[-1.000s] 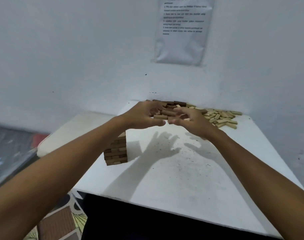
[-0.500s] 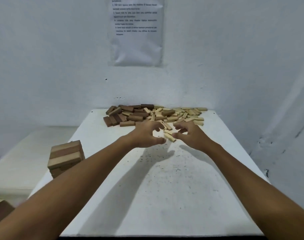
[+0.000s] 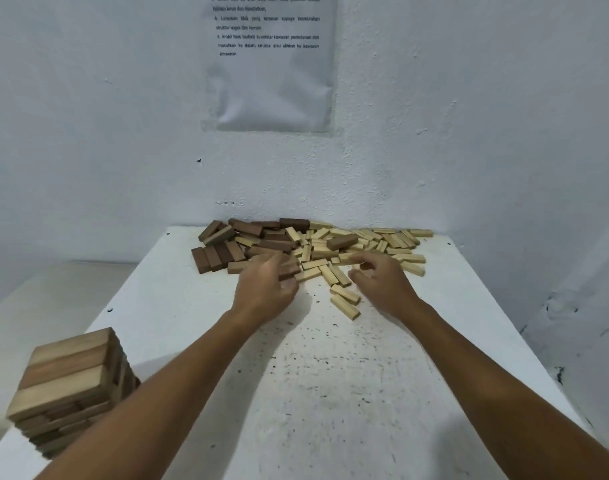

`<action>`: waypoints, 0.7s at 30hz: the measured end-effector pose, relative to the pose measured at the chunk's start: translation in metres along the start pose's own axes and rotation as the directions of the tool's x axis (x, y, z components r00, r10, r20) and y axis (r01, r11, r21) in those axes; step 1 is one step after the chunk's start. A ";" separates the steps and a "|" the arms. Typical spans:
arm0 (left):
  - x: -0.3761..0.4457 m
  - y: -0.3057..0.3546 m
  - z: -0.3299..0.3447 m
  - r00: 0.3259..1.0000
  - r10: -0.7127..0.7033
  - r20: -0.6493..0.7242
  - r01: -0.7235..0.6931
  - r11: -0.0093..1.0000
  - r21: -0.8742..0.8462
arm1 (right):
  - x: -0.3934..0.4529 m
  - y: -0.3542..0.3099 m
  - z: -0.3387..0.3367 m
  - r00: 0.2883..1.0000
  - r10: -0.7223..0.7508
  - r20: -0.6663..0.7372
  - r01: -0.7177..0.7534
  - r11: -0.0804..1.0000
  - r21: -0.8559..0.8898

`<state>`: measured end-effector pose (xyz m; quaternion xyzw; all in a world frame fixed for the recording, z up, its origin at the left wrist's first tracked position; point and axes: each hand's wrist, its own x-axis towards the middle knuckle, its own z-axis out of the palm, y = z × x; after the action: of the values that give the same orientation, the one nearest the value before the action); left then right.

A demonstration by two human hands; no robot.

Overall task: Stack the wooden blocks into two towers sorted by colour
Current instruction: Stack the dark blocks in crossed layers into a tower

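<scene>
Nearest the camera, at the left front corner of the white bench (image 3: 330, 393), stood a tower (image 3: 71, 386) of wooden blocks, several layers high, its top layer of three blocks side by side in mixed brown tones; it looked blurred. Both bare forearms reached from the lower edge over the speckled bench top toward the far side.

The left hand (image 3: 266, 292) lay at the near edge of the loose blocks, its fingers curled down over the spot where dark and pale pieces met. Its fingertips were blurred, so I could not tell whether it had hold of a block or only touched the heap. The right hand (image 3: 382, 282) hovered just right of it, fingers loosely bent and spread, thumb toward the left hand; nothing showed plainly in its grasp — I could not tell if a block sat under the fingers. Between the two hands a few light blocks (image 3: 344, 299) lay singly on the bench.

Beyond the hands the heap spread against the wall: dark brown blocks (image 3: 261, 237) mostly at the left, some lined up neatly side by side, and pale blocks (image 3: 382, 240) scattered to the right — one dark piece lay among the pale ones.

On the white wall (image 3: 88, 133) above hung a printed sheet (image 3: 271, 71).
</scene>
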<state>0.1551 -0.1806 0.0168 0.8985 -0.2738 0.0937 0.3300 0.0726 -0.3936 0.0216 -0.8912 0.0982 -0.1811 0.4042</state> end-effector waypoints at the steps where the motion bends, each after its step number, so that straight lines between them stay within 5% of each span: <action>1: 0.003 -0.006 0.002 0.999 -0.020 -0.045 0.020 1.000 0.008 | 0.008 0.000 0.002 1.000 -0.013 -0.010 0.013 1.000 -0.025; 5: 0.011 -0.023 0.012 0.995 -0.087 -0.052 0.093 0.989 0.119 | 0.037 -0.001 0.008 0.998 -0.060 0.013 0.060 0.997 -0.045; 13: 0.014 -0.026 0.024 0.988 -0.114 0.104 0.078 0.951 0.301 | 0.068 0.004 0.029 0.996 0.081 0.023 -0.070 0.952 -0.299; 21: 0.014 -0.023 0.019 0.997 -0.032 -0.064 0.047 0.968 0.244 | 0.066 0.004 0.042 0.995 0.060 -0.079 -0.076 0.973 -0.218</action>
<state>0.1791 -0.1842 -0.0061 0.9346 -0.2320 0.1471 0.2260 0.1498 -0.3882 0.0094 -0.9196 0.1625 -0.1870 0.3050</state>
